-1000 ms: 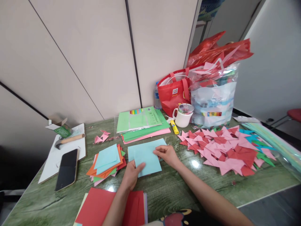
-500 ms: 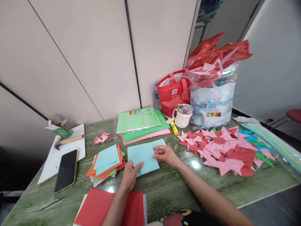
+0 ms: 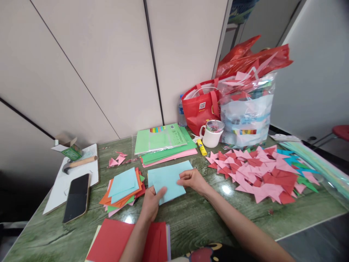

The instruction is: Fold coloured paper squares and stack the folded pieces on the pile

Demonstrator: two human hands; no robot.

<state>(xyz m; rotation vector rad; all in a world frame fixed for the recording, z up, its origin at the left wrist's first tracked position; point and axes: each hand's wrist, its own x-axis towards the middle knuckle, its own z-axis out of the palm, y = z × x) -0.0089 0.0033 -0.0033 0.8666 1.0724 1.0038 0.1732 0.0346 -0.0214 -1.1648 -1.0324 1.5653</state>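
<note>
A light-blue sheet of paper (image 3: 171, 182) lies in front of me, over another light-blue sheet whose far part shows beyond it. My left hand (image 3: 151, 202) grips its near left edge, thumb on top and fingers underneath. At the right edge, my right hand (image 3: 192, 180) pinches the paper between thumb and fingertips. To the left is a loose pile of small coloured paper pieces (image 3: 124, 185), light blue on top, with orange, green and pink below. Under my left forearm is a stack of red paper (image 3: 111, 238).
Folded pink and red paper stars (image 3: 261, 174) spread at the right. Behind stand a white mug (image 3: 211, 138), a yellow glue stick (image 3: 201, 147), green paper packs (image 3: 160, 140), a red bag (image 3: 200, 112) and a clear bag (image 3: 247, 116). A phone (image 3: 77, 196) and hammer (image 3: 79, 164) lie left.
The near right corner of the light-blue sheet has shifted very slightly outward. Both hands keep nearly the same place and grip.
</note>
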